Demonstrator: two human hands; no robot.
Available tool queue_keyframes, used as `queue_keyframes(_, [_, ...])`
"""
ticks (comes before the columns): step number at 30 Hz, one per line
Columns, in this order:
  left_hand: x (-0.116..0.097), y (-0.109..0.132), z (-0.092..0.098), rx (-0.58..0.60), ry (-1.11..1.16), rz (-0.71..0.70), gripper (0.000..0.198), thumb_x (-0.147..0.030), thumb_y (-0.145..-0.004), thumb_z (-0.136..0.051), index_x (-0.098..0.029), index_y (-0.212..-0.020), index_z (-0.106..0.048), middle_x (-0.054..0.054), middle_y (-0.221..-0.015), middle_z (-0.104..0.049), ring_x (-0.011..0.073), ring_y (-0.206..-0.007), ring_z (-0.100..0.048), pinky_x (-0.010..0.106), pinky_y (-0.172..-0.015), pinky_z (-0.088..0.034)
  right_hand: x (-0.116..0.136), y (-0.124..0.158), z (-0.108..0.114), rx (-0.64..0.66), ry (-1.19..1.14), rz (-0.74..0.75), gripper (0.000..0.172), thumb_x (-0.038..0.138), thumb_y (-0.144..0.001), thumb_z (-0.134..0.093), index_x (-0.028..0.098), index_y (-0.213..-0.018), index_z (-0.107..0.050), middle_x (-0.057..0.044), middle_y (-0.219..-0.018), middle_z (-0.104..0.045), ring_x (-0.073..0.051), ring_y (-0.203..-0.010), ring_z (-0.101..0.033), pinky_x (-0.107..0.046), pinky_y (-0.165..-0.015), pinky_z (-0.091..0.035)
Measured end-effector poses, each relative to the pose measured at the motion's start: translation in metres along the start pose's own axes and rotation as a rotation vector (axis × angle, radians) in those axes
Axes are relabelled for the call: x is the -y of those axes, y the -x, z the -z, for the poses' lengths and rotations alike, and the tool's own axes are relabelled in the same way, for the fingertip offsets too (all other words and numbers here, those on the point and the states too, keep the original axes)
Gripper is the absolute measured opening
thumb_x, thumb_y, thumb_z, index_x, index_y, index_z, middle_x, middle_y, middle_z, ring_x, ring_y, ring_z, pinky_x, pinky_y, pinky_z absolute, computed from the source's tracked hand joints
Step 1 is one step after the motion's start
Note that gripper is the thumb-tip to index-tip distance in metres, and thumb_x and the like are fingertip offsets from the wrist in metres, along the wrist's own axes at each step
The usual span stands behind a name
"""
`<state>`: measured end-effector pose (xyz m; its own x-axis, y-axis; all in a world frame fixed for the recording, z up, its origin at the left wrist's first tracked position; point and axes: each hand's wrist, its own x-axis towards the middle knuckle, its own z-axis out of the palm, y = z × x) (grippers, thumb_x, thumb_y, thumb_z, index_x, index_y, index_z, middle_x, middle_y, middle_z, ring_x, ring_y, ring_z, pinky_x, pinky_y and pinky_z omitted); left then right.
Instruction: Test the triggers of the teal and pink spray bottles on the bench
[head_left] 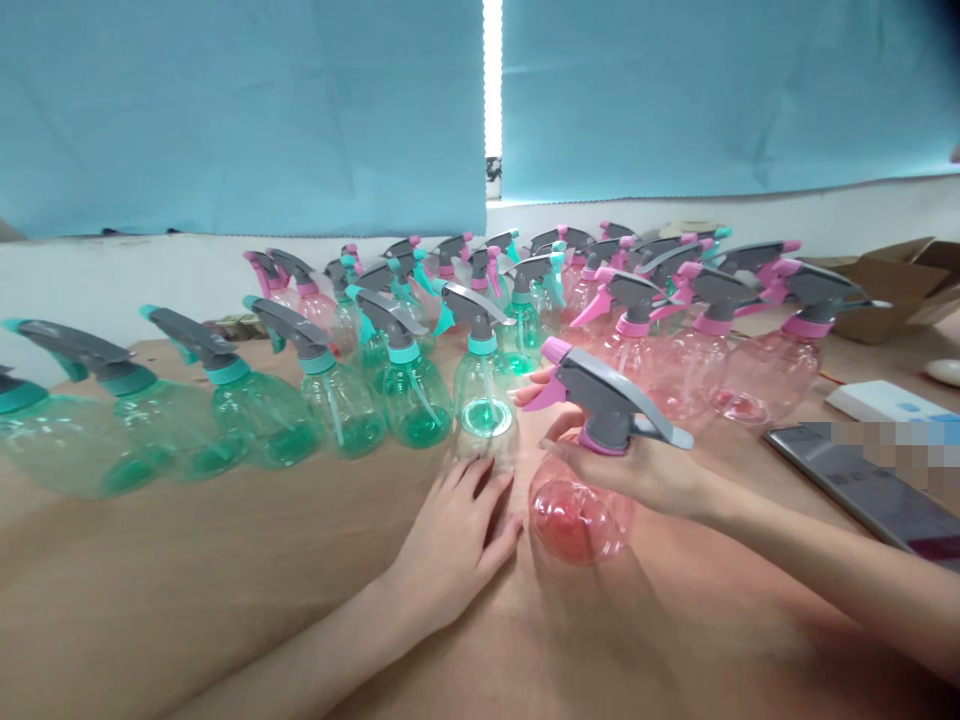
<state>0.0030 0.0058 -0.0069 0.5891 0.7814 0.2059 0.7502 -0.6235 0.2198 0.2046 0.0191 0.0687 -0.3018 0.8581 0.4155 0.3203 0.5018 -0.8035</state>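
My right hand (622, 460) is wrapped round the neck of a pink spray bottle (577, 520), which has a grey and pink trigger head. The bottle stands a little tilted at the middle of the table. My left hand (457, 530) lies on the tabletop to its left, palm down, fingers spread and holding nothing. Just beyond its fingertips stands a clear green bottle (486, 395) with a teal collar. More green bottles (416, 400) run in a row to the left. Several pink bottles (694, 365) stand behind my right hand.
More spray bottles (450, 260) crowd the back of the wooden table (187, 610). At the right lie a phone (847, 480), a white box (885, 400) and an open cardboard box (892, 285). Blue curtains (240, 110) hang behind.
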Motion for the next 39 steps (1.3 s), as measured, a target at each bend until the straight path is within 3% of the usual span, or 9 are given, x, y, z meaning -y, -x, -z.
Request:
queue_keyframes(3, [0.0,0.0,0.0,-0.013,0.009,-0.003,0.039,-0.034,-0.094,-0.051,-0.017,-0.129,-0.054,0.015,-0.136,-0.052,0.0333,-0.127,-0.045,0.053,-0.104,-0.038,-0.003,0.001,0.002,0.022,0.06,-0.037,0.02,0.027,-0.074,-0.054,0.026,-0.094,-0.06,0.003,-0.061,-0.047,-0.014,-0.052,-0.043,-0.03,-0.05,-0.043])
queue_keyframes(7, [0.001,0.001,0.0,-0.025,0.017,-0.009,0.038,-0.034,-0.094,-0.05,-0.018,-0.129,-0.054,0.014,-0.136,-0.053,0.0334,-0.126,-0.046,0.053,-0.103,-0.038,-0.01,0.003,0.003,0.037,0.066,-0.051,0.012,0.023,-0.075,-0.058,0.026,-0.087,-0.059,0.003,-0.06,-0.049,-0.014,-0.055,-0.047,-0.029,-0.05,-0.044])
queue_keyframes(13, [0.0,0.0,0.001,-0.003,0.011,-0.002,0.038,-0.034,-0.094,-0.051,-0.016,-0.128,-0.055,0.015,-0.137,-0.052,0.0337,-0.127,-0.045,0.052,-0.104,-0.038,-0.015,0.005,0.002,0.028,-0.009,-0.057,0.02,0.021,-0.076,-0.059,0.027,-0.095,-0.061,0.002,-0.064,-0.054,-0.018,-0.062,-0.056,-0.031,-0.054,-0.048])
queue_keyframes(31, [0.0,0.0,0.0,0.008,-0.008,0.0,0.038,-0.033,-0.094,-0.052,-0.016,-0.128,-0.055,0.015,-0.137,-0.052,0.0335,-0.127,-0.045,0.053,-0.104,-0.038,-0.015,0.006,0.006,0.107,0.013,-0.096,0.01,0.018,-0.073,-0.053,0.025,-0.077,-0.058,0.001,-0.062,-0.052,-0.019,-0.066,-0.055,-0.032,-0.057,-0.047])
queue_keyframes(36, [0.0,0.0,0.0,0.003,-0.005,-0.005,0.039,-0.034,-0.095,-0.051,-0.016,-0.128,-0.055,0.016,-0.136,-0.052,0.0338,-0.127,-0.045,0.054,-0.103,-0.039,-0.009,0.005,0.006,0.095,-0.077,-0.057,0.037,0.017,-0.069,-0.05,0.024,-0.106,-0.055,0.002,-0.073,-0.056,-0.015,-0.061,-0.05,-0.029,-0.056,-0.045])
queue_keyframes(39, [0.0,0.0,0.001,0.021,-0.016,0.0,0.039,-0.034,-0.095,-0.05,-0.015,-0.129,-0.054,0.016,-0.137,-0.051,0.0337,-0.128,-0.044,0.054,-0.104,-0.038,-0.006,0.005,0.005,0.093,-0.1,-0.051,0.023,0.015,-0.068,-0.049,0.024,-0.089,-0.056,0.003,-0.07,-0.051,-0.012,-0.058,-0.044,-0.027,-0.054,-0.043])
